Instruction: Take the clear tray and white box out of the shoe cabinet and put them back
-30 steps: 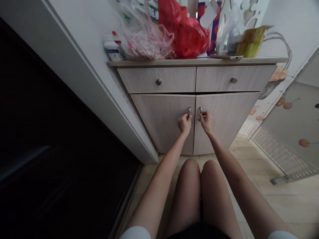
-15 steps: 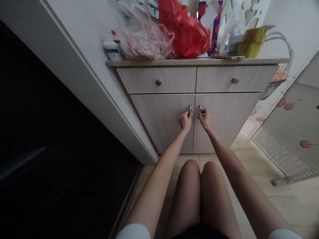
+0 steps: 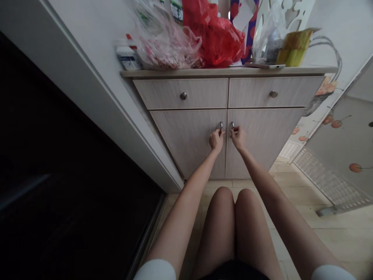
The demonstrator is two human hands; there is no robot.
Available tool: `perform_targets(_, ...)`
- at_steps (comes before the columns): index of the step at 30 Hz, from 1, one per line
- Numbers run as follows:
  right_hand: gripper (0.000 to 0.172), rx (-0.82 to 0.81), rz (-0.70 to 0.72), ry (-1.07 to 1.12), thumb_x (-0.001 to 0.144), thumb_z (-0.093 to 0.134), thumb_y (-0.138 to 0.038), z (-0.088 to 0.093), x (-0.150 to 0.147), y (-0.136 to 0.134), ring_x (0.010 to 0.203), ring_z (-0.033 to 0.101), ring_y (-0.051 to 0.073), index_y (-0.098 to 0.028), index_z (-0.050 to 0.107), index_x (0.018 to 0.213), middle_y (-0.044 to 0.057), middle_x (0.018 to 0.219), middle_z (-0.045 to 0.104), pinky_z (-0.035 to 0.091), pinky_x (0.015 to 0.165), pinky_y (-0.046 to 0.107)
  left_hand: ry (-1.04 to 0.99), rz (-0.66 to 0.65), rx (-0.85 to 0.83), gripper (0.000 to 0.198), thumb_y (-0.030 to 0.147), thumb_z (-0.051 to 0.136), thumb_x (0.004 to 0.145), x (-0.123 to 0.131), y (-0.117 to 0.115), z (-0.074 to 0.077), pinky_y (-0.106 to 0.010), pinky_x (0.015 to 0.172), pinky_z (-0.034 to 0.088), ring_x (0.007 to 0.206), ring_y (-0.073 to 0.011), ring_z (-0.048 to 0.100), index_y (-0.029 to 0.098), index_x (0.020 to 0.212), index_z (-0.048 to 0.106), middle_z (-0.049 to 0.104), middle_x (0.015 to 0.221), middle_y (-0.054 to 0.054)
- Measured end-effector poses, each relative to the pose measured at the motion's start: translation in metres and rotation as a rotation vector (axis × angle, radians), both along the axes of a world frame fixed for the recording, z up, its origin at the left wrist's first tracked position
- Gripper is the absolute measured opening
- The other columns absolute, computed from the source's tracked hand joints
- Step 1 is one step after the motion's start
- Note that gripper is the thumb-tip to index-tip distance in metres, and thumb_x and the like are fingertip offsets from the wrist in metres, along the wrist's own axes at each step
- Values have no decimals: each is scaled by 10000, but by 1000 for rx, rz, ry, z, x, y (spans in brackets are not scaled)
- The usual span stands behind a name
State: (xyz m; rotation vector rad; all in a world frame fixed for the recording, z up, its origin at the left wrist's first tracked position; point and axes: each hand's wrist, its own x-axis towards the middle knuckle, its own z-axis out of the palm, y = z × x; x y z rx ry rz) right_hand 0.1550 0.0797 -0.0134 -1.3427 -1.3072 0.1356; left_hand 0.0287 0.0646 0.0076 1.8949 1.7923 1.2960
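My left hand [image 3: 216, 140] pinches the left handle [image 3: 221, 125], my right hand [image 3: 239, 139] the right handle [image 3: 232, 125], tops showing above my closed grip.

Left cabinet door [image 3: 190, 136] and right cabinet door [image 3: 265, 134], slightly ajar earlier, now flush; dark gap above narrowed.

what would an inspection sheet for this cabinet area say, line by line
Surface: cabinet top, crowded.
Job's things: left door and right door, both looking shut.
Clutter: pinkish clear bag, red bag, white bottle, yellow packet up top.
Hands: left hand holding left handle, right hand holding right handle.
Cables: nothing seen.
Surroundings: dark panel at left, cherry-print panel at right, pale floor.
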Motion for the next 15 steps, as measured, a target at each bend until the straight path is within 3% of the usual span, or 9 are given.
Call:
perform_targets(6,344,-39,57,-1,863,541,-531,9,4,-8,799,595,220,-194,541,934,84,840,632,443,757,354,-38,-104,-8,144,278,679,853,-9,4,9,-294,791,429,861,-192,629,156,929,679,705,913,-98)
perform_targets(10,555,-42,124,172,785,642,-546,23,11,-25,675,548,180,-155,541,1165,3,695,566,413,660,301,-218,-94,-70,268,278,729,804,-26,-5,21,-247,652,395,637,-132,543,150,1027,652,592,675,3)
perform_targets(12,620,-62,274,344,776,655,-511,32,15,-43,544,446,130,-170,515,1275,-72,583,455,355,565,258,-448,-167,-141,320,242,700,822,-39,-17,27,-222,572,345,503,-89,430,161,1122,625,469,571,69)
perform_targets(15,739,-140,655,630,756,673,-368,45,21,-83,431,227,85,-277,404,1439,-143,494,258,225,469,216,-889,-504,-273,459,171,626,852,-56,-45,32,-194,498,278,393,-49,243,226,1300,546,287,505,130)
